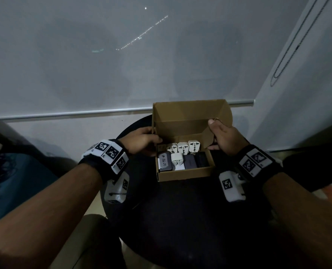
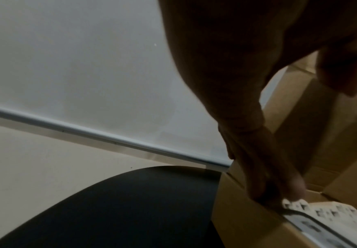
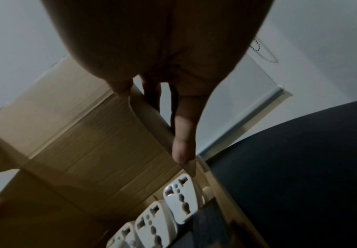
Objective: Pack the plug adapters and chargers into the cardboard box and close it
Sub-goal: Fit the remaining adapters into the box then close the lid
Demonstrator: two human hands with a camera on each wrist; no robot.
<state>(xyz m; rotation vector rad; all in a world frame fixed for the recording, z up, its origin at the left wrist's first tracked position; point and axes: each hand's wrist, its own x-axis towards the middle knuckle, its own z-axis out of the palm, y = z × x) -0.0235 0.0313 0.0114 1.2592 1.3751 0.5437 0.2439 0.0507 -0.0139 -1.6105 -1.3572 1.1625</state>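
Observation:
A brown cardboard box (image 1: 184,174) stands on a round black table (image 1: 180,214) with its lid (image 1: 188,111) upright. The back row holds three white plug adapters (image 1: 182,148) (image 3: 180,201). In front lie a grey labelled charger (image 1: 165,161), a white adapter (image 1: 177,161) and two dark chargers (image 1: 196,161). My left hand (image 1: 151,139) grips the box's left wall, its fingertips (image 2: 264,191) on the rim. My right hand (image 1: 212,133) pinches the lid's right side flap (image 3: 150,117) between thumb and fingers.
A grey roller blind hangs right behind the table, with its bottom rail (image 1: 73,113) at box height. A bead chain (image 1: 289,51) hangs on the wall to the right. A blue seat or cushion (image 1: 15,181) sits to the left.

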